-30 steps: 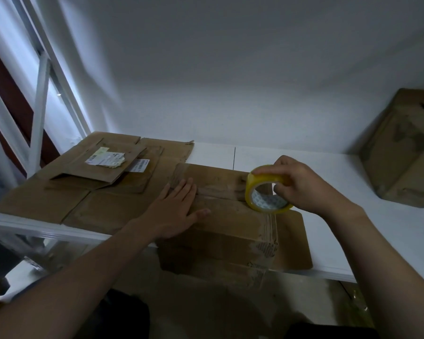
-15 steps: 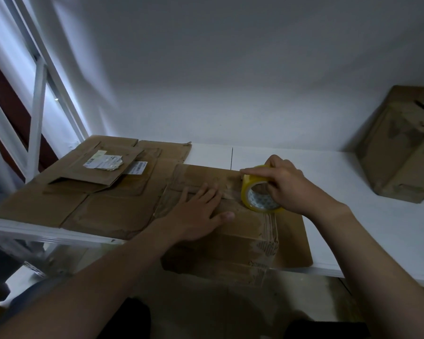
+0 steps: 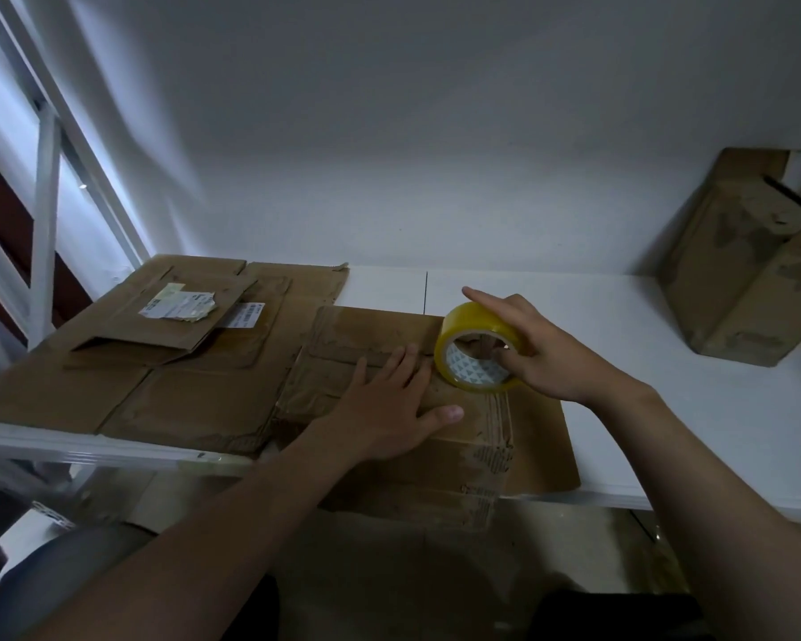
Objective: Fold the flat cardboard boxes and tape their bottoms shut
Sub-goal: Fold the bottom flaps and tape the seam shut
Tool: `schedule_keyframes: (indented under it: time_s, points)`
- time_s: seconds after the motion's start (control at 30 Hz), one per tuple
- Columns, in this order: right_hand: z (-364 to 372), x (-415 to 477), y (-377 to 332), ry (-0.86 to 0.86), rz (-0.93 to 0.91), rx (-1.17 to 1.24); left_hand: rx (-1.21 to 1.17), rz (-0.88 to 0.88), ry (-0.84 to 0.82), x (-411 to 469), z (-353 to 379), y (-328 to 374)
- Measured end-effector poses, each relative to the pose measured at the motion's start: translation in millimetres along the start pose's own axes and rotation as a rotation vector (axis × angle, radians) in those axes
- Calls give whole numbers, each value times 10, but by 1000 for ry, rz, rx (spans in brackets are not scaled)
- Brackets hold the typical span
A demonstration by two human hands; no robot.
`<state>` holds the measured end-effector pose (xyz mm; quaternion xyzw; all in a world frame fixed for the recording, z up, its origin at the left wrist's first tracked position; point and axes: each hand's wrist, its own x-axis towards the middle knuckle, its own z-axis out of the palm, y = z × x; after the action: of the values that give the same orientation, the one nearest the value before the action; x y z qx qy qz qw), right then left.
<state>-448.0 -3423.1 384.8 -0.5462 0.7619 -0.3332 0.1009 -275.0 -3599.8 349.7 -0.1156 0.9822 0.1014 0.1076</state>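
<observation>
Brown cardboard box [image 3: 371, 333], pressed under our flat left hand [image 3: 389, 404]; yellow tape roll [image 3: 477, 323], gripped by our right hand [image 3: 551, 358], stands just right of the fingertips [image 3: 410, 358], strip [image 3: 498, 409] trailing toward us.

Labels [image 3: 179, 306] on flat cardboard [image 3: 126, 390]: print illegible.

Right of your right hand [image 3: 551, 358]: open white table [image 3: 643, 344] up to the tilted box [image 3: 741, 279]. Tape roll [image 3: 482, 326] fills the gap between hands. Left of left hand [image 3: 389, 409]: low flat cardboard stack [image 3: 181, 400].
</observation>
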Motion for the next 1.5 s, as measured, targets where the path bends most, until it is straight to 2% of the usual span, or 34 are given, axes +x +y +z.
schedule_keyframes:
  time_s: [0.2,0.33,0.63,0.9,0.97,1.13,1.2,1.3,1.5]
  points:
    - [-79,-51,45,153,-12,91,-8,-17,2,-14,23,-25]
    - [-184,-64,84,189,-64,21,12,-29,18,-15,53,-31]
    - [-468,-264,183,85,3,-109,44,-35,72,-27,91,-39]
    - [-284,-336,440,12,72,-161,39,-40,101,-21,103,-63]
    - [-239,-331,463,14,74,-159,23,-84,120,-77,73,-89]
    - [-195,-308,429,-2,107,-99,-4,-372,141,-356,-35,-399]
    - [-168,-304,422,-17,118,-115,28,-395,113,-427,-46,-451]
    - [-109,-306,423,-73,135,-188,61,-321,90,-442,-35,-327]
    - [-140,-416,372,-98,213,-283,63,17,59,-83,85,367]
